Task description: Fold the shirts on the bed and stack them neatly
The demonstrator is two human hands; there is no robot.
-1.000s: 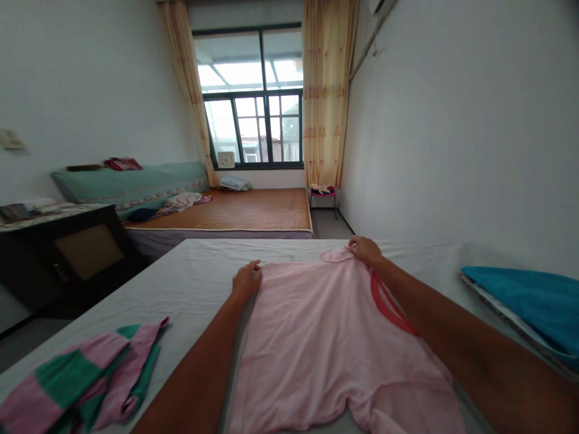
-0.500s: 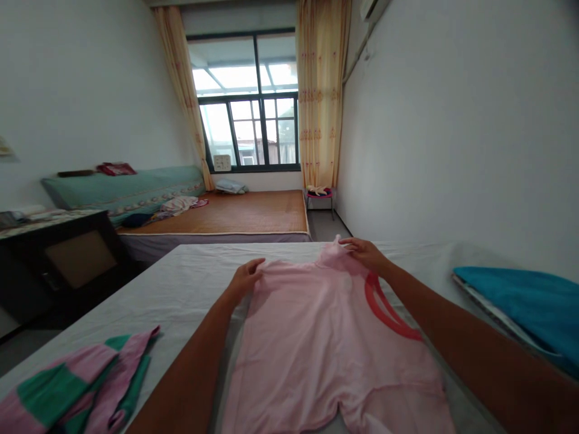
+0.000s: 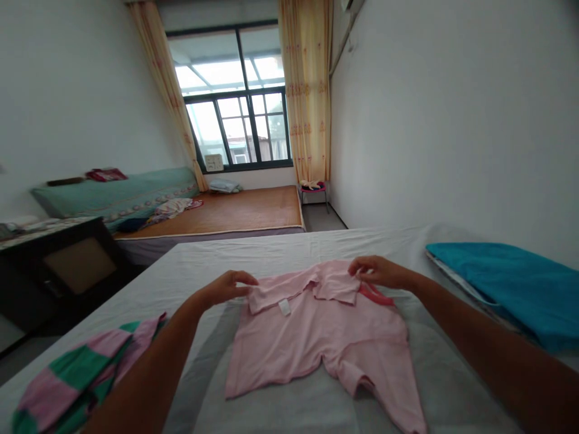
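Pink shirt (image 3: 289,343) lies on the white sheet (image 3: 280,247), its far edge folded over toward the person, 1 white label (image 3: 284,307) showing. Left hand (image 3: 225,287), grip pinching the fold's left corner; right hand (image 3: 379,271), grip pinching its right end beside the red trim (image 3: 376,295). Blue cloth (image 3: 502,271) lies farther right, green-and-pink cloth (image 3: 67,374) left.

Two hands (image 3: 221,286): one pink garment (image 3: 280,352) at their fingertips (image 3: 244,276), one pink-and-green cloth (image 3: 67,367) left of them, one blue cloth (image 3: 502,274) right, two curtains (image 3: 305,102) (one window (image 3: 208,123) between) beyond.
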